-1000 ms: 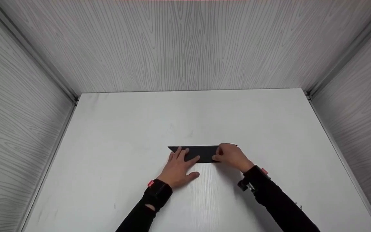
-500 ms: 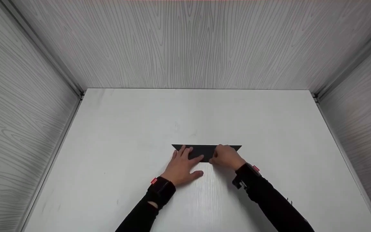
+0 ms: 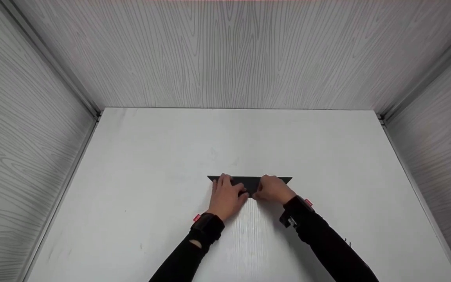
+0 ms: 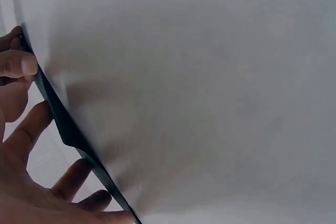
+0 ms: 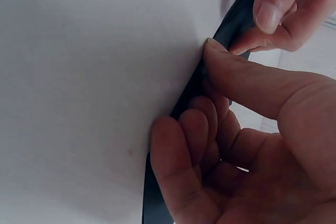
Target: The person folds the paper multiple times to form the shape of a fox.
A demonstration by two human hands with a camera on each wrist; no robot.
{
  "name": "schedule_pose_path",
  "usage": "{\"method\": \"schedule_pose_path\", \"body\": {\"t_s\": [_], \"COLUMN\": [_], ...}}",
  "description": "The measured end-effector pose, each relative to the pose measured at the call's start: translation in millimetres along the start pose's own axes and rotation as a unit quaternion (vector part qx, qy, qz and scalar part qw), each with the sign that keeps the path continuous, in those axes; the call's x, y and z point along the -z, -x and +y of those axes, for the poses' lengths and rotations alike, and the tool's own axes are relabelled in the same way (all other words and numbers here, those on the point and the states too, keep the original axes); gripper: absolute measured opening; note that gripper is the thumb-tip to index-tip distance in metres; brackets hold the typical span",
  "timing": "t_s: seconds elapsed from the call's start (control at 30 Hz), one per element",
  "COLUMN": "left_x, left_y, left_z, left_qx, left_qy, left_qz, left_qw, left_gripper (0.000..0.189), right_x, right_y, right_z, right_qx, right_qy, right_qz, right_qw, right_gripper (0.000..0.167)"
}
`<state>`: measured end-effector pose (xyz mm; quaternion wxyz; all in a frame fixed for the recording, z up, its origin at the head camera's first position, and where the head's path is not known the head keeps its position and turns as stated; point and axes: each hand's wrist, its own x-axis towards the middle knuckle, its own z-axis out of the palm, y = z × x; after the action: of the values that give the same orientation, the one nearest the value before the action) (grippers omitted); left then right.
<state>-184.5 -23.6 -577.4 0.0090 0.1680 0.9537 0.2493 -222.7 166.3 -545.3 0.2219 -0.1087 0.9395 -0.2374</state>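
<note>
Thin black trapezoidal sheet: on white tabletop, long edge away from person | Left hand: fingers spread, resting on sheet's left part | Right hand: fingers curled, pinching sheet at near edge.

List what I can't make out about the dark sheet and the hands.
Head view: part of the dark sheet, hidden under the left hand.
Head view: the sheet's lower right slanted edge, covered by the right hand.
Both wrist views: one end of the sheet, cut off by the bottom edge.
Head view: whether the sheet is layered, too small to tell.
Head view: both sleeves, cut off by the bottom edge.
</note>
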Motion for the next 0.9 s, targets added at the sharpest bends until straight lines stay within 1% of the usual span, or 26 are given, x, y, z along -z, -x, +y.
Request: {"method": "schedule_pose_path", "body": {"t_s": [0.17,0.3,0.5,0.67,0.8,0.9], "left_x": [-7.9,-12.1,-18.2,-22.0,-20.9,-18.5], "left_y": [-6.3,-7.8,-5.7,-6.8,-7.8,-8.3], "left_z": [3.2,3.9,3.2,3.3,5.5,6.6], "left_qx": [0.009,0.016,0.029,0.041,0.053,0.057], "left_qy": [-0.016,-0.008,0.029,0.065,0.09,0.097], "left_qz": [0.032,0.047,0.074,0.094,0.097,0.095], "left_qw": [0.9993,0.9987,0.9964,0.9926,0.9898,0.9891], "left_gripper": [0.018,0.02,0.021,0.022,0.024,0.024], "right_x": [-0.5,-1.8,-2.5,-2.3,-2.3,-2.5], "right_y": [-0.1,0.8,3.1,4.3,3.3,2.0], "right_z": [0.5,0.1,0.0,-0.3,-0.5,0.3], "right_qx": [0.006,-0.002,0.016,0.02,0.014,0.007], "right_qy": [-0.002,-0.006,-0.007,-0.003,-0.001,-0.002], "right_qz": [0.002,0.003,0.003,0.008,0.005,0.001], "right_qw": [1.0,1.0,0.9998,0.9998,0.9999,1.0], "right_gripper": [0.023,0.025,0.037,0.038,0.039,0.037]}}
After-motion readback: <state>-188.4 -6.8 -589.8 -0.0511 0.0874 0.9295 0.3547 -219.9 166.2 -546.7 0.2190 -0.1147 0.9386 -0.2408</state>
